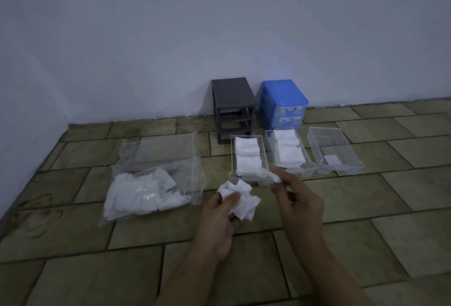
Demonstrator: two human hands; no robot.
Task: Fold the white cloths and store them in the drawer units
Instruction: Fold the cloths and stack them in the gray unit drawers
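Both forearms reach forward from the bottom edge, bare, the hands held close together above the floor. The left hand (223,215) is turned palm up, its fingers and thumb curled round a crumpled wad of white cloths (240,199). The right hand (299,204) is just beside it and a little higher, back toward the camera, its fingertips (278,181) pinching a single cloth (269,175), blurred there.

So there's two drawer units up top center: one dark grey unit (233,108), one blue unit (283,103). Three clear drawers (335,150) pulled out mid-frame, one plastic bag (156,173) at left, two hands low center. Loose cloths are too bunched to count.
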